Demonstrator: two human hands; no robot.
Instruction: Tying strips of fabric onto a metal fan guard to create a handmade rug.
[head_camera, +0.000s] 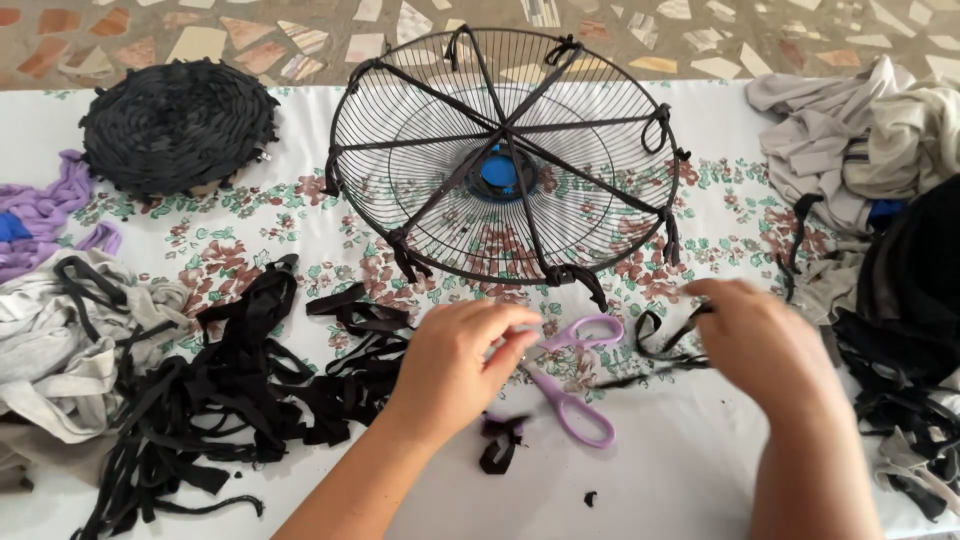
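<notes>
A black wire fan guard with a blue hub lies on the flowered tablecloth, with black fabric strips tied across it as spokes. In front of it, my left hand pinches one end of a thin black fabric strip, and my right hand holds the other end. Purple-handled scissors lie on the cloth between my hands, just under the left fingers. A short black scrap rests below my left hand.
A heap of black strips lies at the left, beside grey cloth and purple cloth. A round black woven mat sits at the back left. Grey and black fabric is piled at the right. Tiled floor lies beyond.
</notes>
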